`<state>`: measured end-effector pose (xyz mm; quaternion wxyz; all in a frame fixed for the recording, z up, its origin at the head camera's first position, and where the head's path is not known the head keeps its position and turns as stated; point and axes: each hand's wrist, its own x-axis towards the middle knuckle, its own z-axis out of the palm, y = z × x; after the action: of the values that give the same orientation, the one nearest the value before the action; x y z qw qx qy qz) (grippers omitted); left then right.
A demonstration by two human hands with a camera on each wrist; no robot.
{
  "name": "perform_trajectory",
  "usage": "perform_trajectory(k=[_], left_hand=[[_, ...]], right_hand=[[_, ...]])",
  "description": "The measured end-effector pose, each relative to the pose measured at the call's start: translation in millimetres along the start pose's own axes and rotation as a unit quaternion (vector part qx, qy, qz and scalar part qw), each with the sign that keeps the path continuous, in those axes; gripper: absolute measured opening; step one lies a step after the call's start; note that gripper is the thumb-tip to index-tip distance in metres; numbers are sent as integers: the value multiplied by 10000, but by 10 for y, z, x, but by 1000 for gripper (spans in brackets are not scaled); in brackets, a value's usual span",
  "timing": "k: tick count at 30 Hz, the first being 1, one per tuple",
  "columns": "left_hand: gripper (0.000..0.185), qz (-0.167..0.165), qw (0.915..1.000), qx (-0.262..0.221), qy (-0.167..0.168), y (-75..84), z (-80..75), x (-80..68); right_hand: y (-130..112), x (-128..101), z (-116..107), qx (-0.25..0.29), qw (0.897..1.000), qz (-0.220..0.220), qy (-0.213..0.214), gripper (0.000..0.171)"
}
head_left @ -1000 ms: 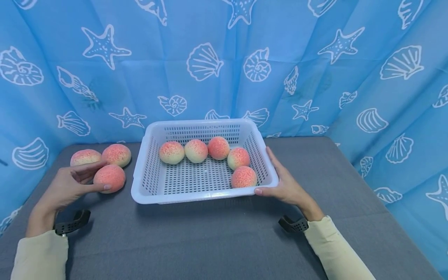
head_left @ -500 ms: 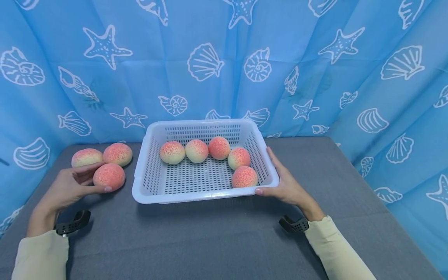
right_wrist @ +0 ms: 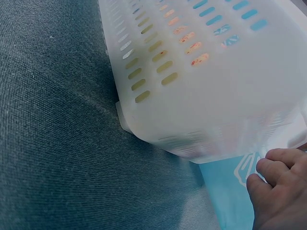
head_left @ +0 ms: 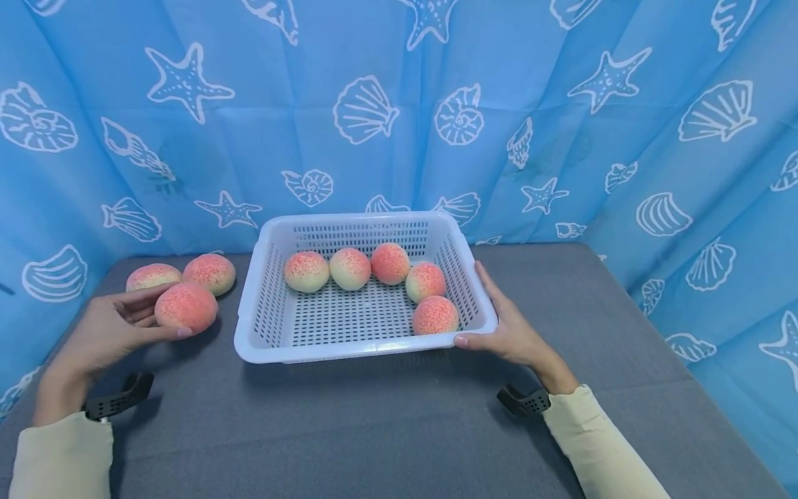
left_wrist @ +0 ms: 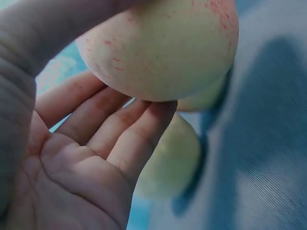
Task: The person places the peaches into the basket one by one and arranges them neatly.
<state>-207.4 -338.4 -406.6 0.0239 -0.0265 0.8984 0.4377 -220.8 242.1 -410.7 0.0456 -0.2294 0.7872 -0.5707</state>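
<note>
My left hand (head_left: 118, 324) holds a pink peach (head_left: 187, 308) between thumb and fingers. In the left wrist view, the pale underside of that peach (left_wrist: 163, 52) shows over the fingers, off the table. Behind it on the cloth lie two more peaches, a left one (head_left: 152, 275) and a right one (head_left: 210, 273). On the right, my other hand (head_left: 511, 329) grips the near right corner of a white plastic basket (head_left: 368, 351), thumb at the front rim and fingers along the side. Inside the basket several peaches (head_left: 350, 269) lie in a curved row along the back and right.
A grey cloth (head_left: 374, 423) covers the table. Behind and to the right hangs a blue curtain (head_left: 262, 138) with white shells and starfish. Each wrist wears a black band, such as the right band (head_left: 524, 400).
My left hand has raised the peach and shifted it slightly left, toward me and away from the two behind. The right hand and basket stay put.
</note>
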Motion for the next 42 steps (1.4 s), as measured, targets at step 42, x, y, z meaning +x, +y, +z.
perform_trajectory(k=[42], left_hand=[[83,2543,9206,-2878,-701,1721,1304,-372]], right_hand=[[-9,0,1,37,10000,-29,1,126]])
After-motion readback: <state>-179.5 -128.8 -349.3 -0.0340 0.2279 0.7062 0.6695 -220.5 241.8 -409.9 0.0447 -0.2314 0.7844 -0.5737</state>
